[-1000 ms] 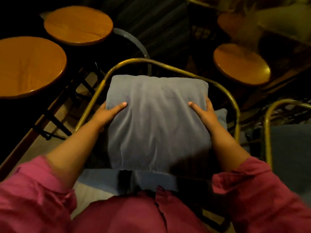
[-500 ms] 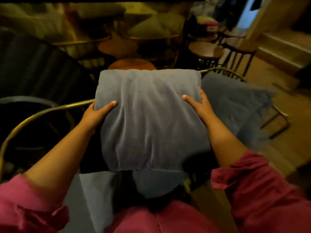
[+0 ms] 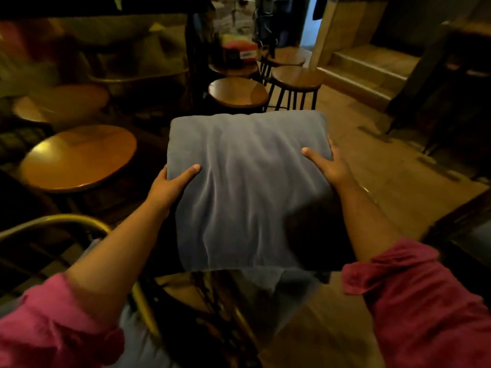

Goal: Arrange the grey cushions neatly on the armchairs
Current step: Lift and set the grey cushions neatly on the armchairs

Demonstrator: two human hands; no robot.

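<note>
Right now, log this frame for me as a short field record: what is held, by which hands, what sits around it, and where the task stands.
held item: grey cushion, carried flat in the air
left hand: grip on the cushion's left edge, thumb on top
right hand: grip on the right edge, thumb on top
armchair: brass-coloured frame at lower left, beside the left arm
nearby: round wooden table on the left, wooden stools ahead
sleeves: pink, pushed up the forearms
task status: cushion not yet set on an armchair
</note>
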